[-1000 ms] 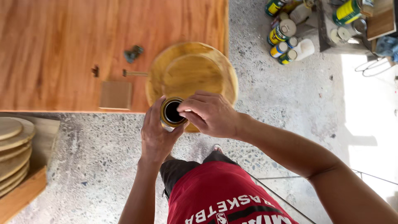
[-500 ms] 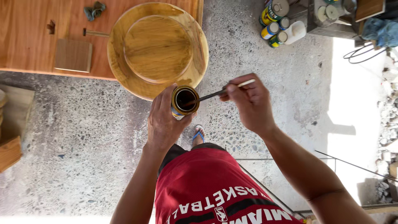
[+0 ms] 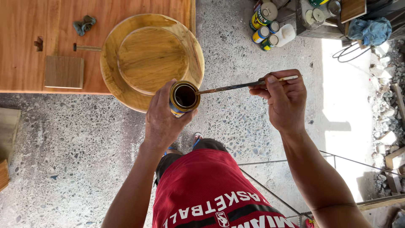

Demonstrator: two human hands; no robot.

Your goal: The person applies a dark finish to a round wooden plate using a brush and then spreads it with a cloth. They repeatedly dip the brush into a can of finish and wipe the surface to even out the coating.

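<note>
My left hand (image 3: 162, 120) grips a small open tin can (image 3: 184, 98) with dark liquid inside, held just in front of a large round wooden plate (image 3: 126, 86). A thin brush (image 3: 236, 87) is pinched in my right hand (image 3: 283, 99), its handle pointing right and its tip resting at the can's rim. The plate lies upside down on a reddish wooden table (image 3: 50, 25) and overhangs the table's near edge.
On the table lie a small square wooden block (image 3: 63, 71), a crumpled blue-grey rag (image 3: 83, 24) and a small peg (image 3: 86, 47). Several cans and a white bottle (image 3: 266, 26) stand on the speckled concrete floor. Rubble lies at the right.
My right hand has drawn away to the right with the brush, so the brush now reaches across to the can's rim. The view has shifted, bringing the plate more into frame.
</note>
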